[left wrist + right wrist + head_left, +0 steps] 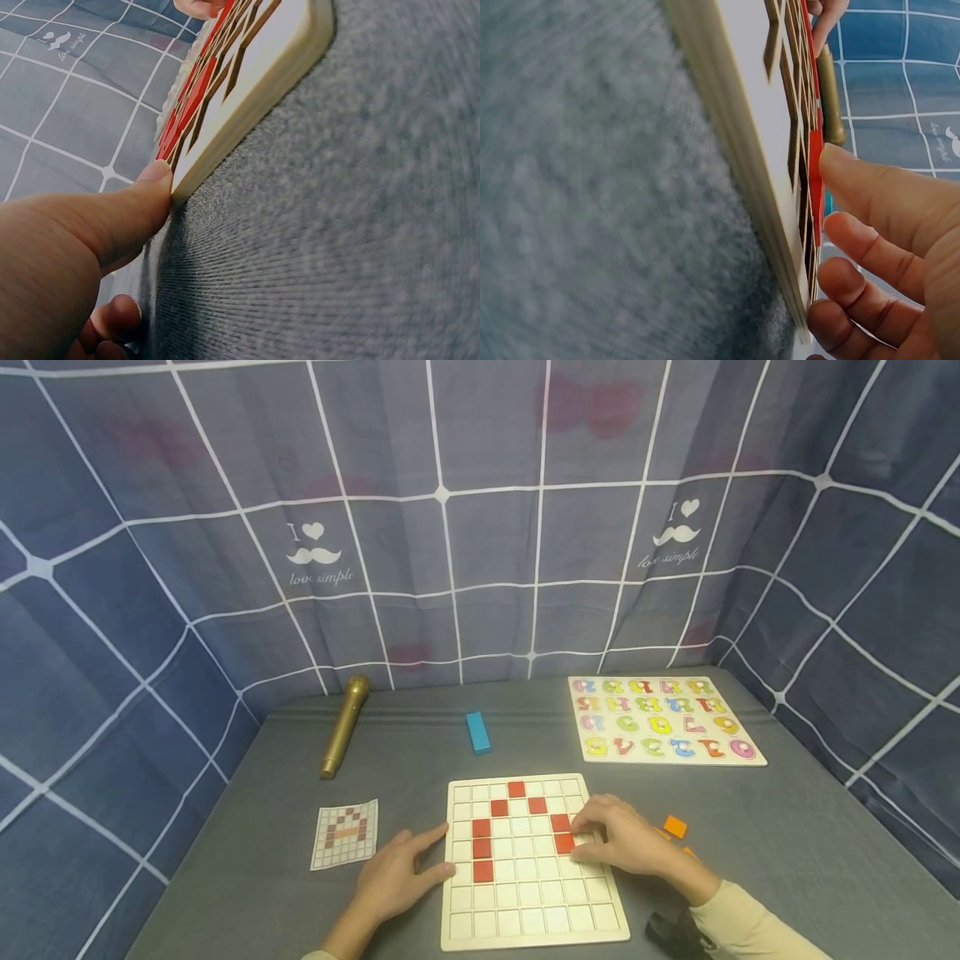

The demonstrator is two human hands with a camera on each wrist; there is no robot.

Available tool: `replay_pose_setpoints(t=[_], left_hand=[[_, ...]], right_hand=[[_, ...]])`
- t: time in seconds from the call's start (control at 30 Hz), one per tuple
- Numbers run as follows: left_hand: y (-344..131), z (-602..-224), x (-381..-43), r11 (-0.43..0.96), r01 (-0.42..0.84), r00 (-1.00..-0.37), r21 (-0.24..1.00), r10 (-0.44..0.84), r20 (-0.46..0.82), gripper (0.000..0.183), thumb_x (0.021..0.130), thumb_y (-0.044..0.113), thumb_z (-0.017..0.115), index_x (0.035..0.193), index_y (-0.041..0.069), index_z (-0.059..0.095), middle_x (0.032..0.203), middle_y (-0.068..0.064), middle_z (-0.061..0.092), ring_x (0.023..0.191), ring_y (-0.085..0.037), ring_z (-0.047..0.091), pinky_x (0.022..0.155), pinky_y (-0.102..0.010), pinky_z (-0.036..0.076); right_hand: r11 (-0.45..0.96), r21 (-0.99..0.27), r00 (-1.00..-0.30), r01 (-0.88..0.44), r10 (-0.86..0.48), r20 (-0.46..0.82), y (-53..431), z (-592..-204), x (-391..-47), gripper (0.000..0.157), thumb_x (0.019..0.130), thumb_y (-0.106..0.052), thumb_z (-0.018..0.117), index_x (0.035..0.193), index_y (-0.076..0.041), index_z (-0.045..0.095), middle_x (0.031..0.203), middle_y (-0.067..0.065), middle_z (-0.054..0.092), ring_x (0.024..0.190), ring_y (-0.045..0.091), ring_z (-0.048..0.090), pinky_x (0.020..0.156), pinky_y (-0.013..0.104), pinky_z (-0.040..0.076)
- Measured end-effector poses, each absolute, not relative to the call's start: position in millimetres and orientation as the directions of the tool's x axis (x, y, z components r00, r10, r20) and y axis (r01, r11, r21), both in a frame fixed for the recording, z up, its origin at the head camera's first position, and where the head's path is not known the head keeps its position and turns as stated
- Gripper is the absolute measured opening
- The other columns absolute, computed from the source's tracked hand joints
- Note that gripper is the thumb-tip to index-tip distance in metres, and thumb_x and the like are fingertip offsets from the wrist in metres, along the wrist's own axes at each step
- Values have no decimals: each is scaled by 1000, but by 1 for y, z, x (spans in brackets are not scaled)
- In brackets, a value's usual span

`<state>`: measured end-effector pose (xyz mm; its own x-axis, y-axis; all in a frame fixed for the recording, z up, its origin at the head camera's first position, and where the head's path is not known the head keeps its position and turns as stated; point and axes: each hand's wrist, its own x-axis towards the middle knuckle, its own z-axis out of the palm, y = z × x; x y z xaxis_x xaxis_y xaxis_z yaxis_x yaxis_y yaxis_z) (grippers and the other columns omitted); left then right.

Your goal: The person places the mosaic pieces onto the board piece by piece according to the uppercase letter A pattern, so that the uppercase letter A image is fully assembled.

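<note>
A cream grid board (525, 918) lies on the dark cloth, with several red square tiles (482, 871) in its cells forming an arch. My left hand (393, 877) touches the board's left edge with thumb and forefinger spread; in the left wrist view the thumb (127, 214) rests on the rim. At the right side my right hand (626, 835) has its fingertips at a red tile (564, 843) that lies in its cell. The right wrist view shows the thumb (877, 184) touching the red tile (815, 169), with the other fingers loosely bent and apart.
A small pattern card (345, 835) lies left of the board. Beyond are a gold microphone (345, 727), a blue block (477, 732) and a number puzzle board (667, 722). Orange tiles (676, 826) lie right of my right hand, partly hidden. A black object (671, 935) sits by the right sleeve.
</note>
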<state>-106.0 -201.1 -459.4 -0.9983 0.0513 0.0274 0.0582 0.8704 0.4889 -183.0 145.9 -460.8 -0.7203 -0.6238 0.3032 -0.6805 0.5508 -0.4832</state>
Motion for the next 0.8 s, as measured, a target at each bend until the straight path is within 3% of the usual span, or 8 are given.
replay_pose_setpoints(t=[0.8], left_hand=[[-202, -460, -106, 868, 70, -998, 492, 63, 31, 60, 79, 57, 73, 133, 30, 63, 71, 6, 41, 57, -5, 32, 49, -23, 26]], right_hand=[[532, -517, -718, -671, -640, 274, 147, -460, -183, 17, 83, -34, 78, 95, -23, 76, 90, -14, 64, 81, 1, 47, 69, 22, 39]])
